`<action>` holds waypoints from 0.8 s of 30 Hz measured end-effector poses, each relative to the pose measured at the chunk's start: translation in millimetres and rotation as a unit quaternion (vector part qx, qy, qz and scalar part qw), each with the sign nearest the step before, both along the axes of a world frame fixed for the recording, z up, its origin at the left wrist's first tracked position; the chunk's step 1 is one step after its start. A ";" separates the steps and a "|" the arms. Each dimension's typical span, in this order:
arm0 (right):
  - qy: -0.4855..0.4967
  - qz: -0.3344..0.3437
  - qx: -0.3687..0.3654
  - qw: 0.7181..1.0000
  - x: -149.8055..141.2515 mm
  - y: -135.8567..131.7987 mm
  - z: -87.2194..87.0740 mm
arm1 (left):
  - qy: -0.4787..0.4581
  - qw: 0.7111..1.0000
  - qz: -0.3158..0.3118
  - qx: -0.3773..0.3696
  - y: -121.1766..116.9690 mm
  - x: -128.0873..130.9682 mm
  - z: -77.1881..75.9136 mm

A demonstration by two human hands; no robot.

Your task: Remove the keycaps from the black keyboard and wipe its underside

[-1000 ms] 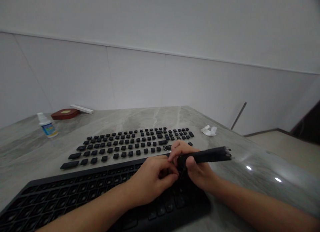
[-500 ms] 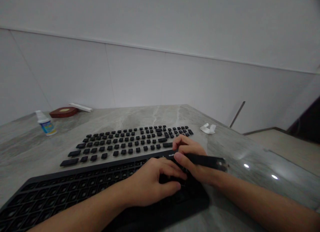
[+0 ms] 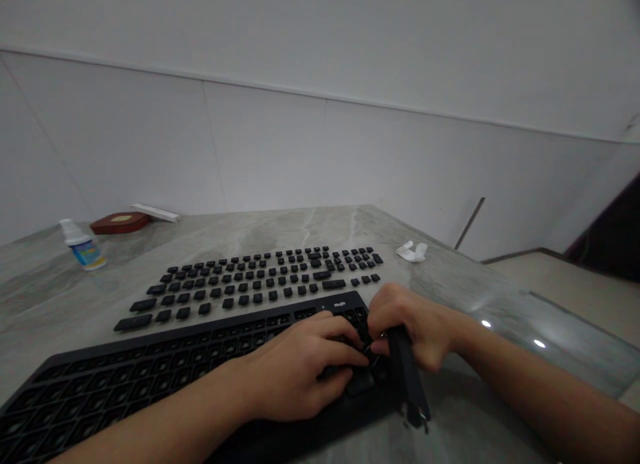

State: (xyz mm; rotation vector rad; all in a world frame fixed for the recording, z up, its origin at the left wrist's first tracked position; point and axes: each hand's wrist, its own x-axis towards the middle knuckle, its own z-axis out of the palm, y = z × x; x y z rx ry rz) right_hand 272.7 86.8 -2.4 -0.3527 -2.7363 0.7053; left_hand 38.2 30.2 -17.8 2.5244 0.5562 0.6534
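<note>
A black keyboard (image 3: pixel 165 344) lies slantwise before me, most of its sockets bare of caps, with a few dark keycaps (image 3: pixel 361 383) still seated at the right end. My right hand (image 3: pixel 407 321) is closed around a black keycap puller (image 3: pixel 409 384); its wire-tipped rear end points toward me, and its working end is mostly hidden by my fingers at the number pad. My left hand (image 3: pixel 310 364) rests on the keyboard just left of there, thumb and fingers apart, fingertips close to the puller's tip. What lies under those fingertips is hidden.
Loose black keycaps (image 3: pixel 243 300) lie in rows beyond the keyboard on the grey marbled table (image 3: pixel 280 234). A white and blue bottle (image 3: pixel 85 247), a reddish-brown box (image 3: pixel 120 223) and a white strip (image 3: pixel 155 213) stand at the far left. White crumpled paper (image 3: pixel 412 252) lies at the right.
My right hand has turned the keycap puller, so its rear end swings from pointing right to pointing down toward me. My left hand has stayed nearly in place. The view has shifted slightly.
</note>
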 end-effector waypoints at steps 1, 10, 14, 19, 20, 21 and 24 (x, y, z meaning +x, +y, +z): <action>0.006 0.001 0.004 1.000 -0.5 -0.6 0.4 | 0.004 1.000 -0.002 0.007 0.4 -0.3 -0.6; 0.048 0.065 0.076 0.994 -6.6 -10.6 -2.7 | 0.037 0.999 -0.005 0.038 0.2 0.2 -1.0; 0.026 0.045 0.102 0.993 -6.4 -15.3 -0.7 | 0.044 0.998 -0.003 0.041 0.4 1.1 0.8; -0.070 -0.109 0.007 0.992 -3.5 -14.5 10.0 | 0.044 0.998 -0.001 0.041 0.1 -0.1 1.7; -0.092 -0.124 -0.013 0.988 -2.8 -13.6 11.6 | 0.049 0.998 0.002 0.043 -0.3 -0.6 1.8; -0.114 -0.133 -0.031 0.984 -2.1 -12.8 12.8 | 0.056 0.997 0.006 0.048 -0.8 -1.1 2.0; -0.162 -0.148 -0.076 0.973 -0.4 -11.4 15.4 | 0.076 0.995 0.026 0.065 -2.4 -2.4 3.2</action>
